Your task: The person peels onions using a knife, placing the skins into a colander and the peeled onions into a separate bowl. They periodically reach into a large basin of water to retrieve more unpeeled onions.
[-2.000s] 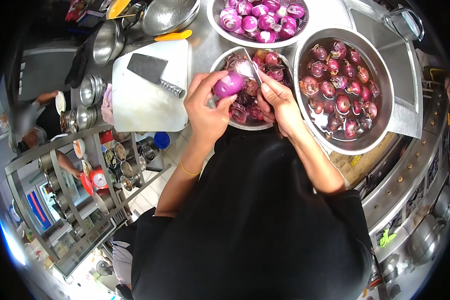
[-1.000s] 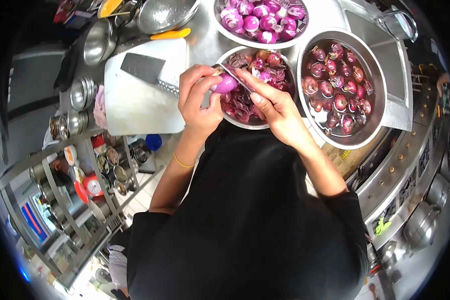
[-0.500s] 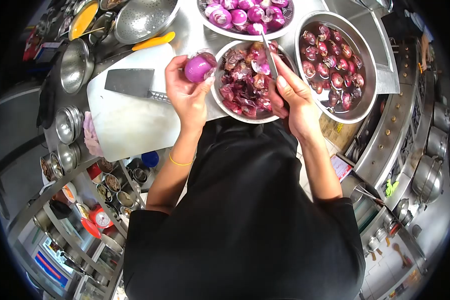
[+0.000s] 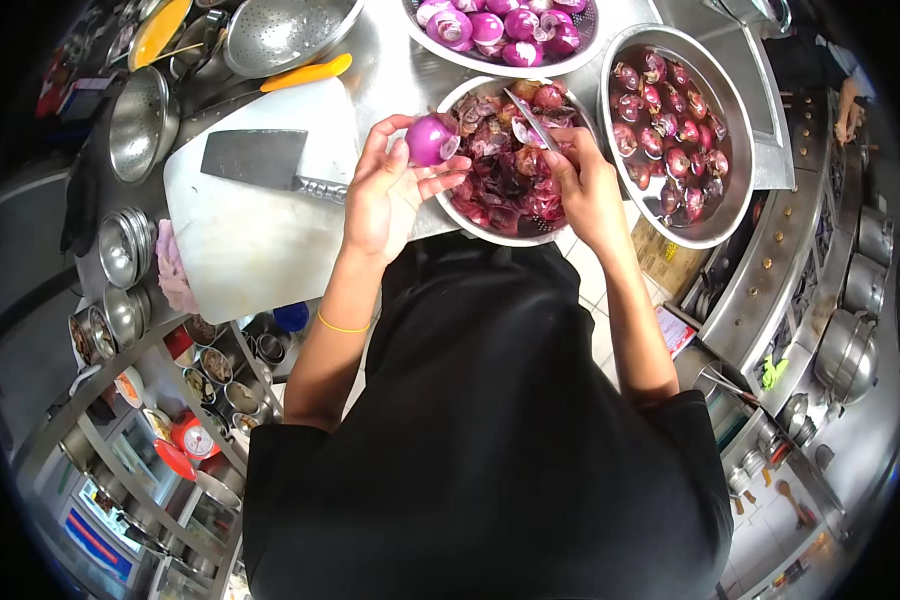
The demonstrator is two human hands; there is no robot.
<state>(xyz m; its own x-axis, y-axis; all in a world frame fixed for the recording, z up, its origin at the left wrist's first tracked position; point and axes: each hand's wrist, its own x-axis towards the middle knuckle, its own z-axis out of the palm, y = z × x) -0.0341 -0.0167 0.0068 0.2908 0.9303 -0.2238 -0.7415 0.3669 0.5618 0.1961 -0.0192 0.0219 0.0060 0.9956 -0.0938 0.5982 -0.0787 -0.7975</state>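
Between its fingers, my left hand (image 4: 395,185) holds a purple onion (image 4: 431,139) with bits of loose skin, over the left edge of a metal bowl of onion skins (image 4: 495,195). My right hand (image 4: 588,185) is closed round a small knife (image 4: 532,120), whose blade points up and left above the skins. Peeled purple onions (image 4: 523,24) fill a perforated bowl beyond. Unpeeled red onions (image 4: 676,160) sit in liquid in an oval metal basin on the right.
A cleaver (image 4: 255,158) lies on a white cutting board (image 4: 255,240) at the left. Near it are a yellow-handled tool (image 4: 308,72), a metal colander (image 4: 285,35), stacked metal bowls (image 4: 120,248) and a pink cloth (image 4: 175,268). A stove (image 4: 770,250) stands at the right.
My left hand has moved right with the onion, its fingers now more spread. My right hand has turned, and the knife blade leans further left and lower.
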